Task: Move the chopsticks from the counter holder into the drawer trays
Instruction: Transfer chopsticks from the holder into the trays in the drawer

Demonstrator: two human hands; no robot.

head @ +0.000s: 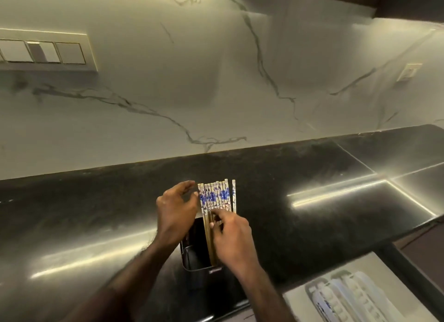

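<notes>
Several chopsticks (216, 196) with white-and-blue patterned tops and wooden shafts stand in a row in a black holder (194, 254) on the dark counter. My right hand (230, 235) pinches the wooden shafts just above the holder's rim. My left hand (176, 208) hovers at the left side of the bundle, fingers curled and apart, close to the leftmost chopstick; I cannot tell if it touches. An open drawer (300, 297) at the lower right holds pale trays (346, 295).
The glossy black counter (288, 213) runs left to right, its front edge near the drawer. A marble backsplash (216, 81) rises behind it, with a switch panel (45, 52) at the upper left and a small socket (408, 71) at the right.
</notes>
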